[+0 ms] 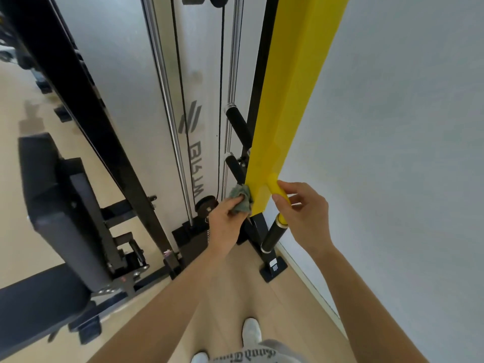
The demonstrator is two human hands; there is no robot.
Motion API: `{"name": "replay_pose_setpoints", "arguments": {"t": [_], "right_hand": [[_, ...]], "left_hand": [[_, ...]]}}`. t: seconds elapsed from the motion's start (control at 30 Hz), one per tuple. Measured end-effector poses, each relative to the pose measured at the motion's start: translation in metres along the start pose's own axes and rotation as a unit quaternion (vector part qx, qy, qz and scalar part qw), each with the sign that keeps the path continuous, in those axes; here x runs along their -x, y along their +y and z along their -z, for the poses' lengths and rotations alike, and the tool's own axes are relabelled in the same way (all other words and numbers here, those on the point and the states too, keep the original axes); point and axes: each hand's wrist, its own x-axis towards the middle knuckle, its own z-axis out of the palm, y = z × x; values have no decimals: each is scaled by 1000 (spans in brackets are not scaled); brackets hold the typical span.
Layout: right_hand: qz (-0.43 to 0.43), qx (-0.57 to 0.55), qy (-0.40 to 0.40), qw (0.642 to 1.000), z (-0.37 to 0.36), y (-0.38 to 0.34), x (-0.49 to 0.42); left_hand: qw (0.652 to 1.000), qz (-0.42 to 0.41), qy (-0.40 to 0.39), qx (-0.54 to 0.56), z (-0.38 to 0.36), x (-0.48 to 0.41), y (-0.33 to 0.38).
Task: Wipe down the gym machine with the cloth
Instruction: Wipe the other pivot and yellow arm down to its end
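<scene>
The cloth (240, 198) is gripped by the left hand (224, 221) against the yellow panel (284, 113). Its yellow peg (274, 186) is seemingly pinched by the right hand (305, 214).

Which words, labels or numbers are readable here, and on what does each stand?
White panel: grey sideways brand lettering under a striped logo, too stylised to read.
Shorts: gothic lettering, blurred, unreadable.
Black base foot: small sticker, too small to read.

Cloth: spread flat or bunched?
Bunched. The green cloth is crumpled into a wad, gripped by the left hand and pressed against the lower edge of the yellow panel. The right hand grips a yellow handle.
</scene>
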Motion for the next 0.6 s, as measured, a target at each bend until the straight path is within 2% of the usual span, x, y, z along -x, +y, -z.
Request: {"name": "replay_pose_setpoints", "arguments": {"t": [0.1, 0.17, 0.27, 0.37, 0.43, 0.5, 0.6], "right_hand": [[-9, -6, -2, 1000, 2, 3, -1], [-11, -11, -7, 1000, 2, 4, -2], [-10, -16, -14, 1000, 0, 6, -2], [-8, -21, -9, 1000, -4, 7, 0], [-9, -27, -8, 1000, -7, 8, 1], [-12, -33, -8, 999, -8, 7, 2], [-15, -43, -11, 999, -9, 5, 3]], "left_hand": [[995, 78, -56, 1, 2, 8, -11], [992, 93, -82, -13, 6, 9, -17], [987, 103, -81, -90, 18, 11, -26], [966, 25, -88, -243, 34, 6, -20], [949, -54, -106, -292, 43, -1, -8], [954, -75, -99, -274, 46, -9, 7], [981, -53, -50, -182, 43, -14, 29]]}}
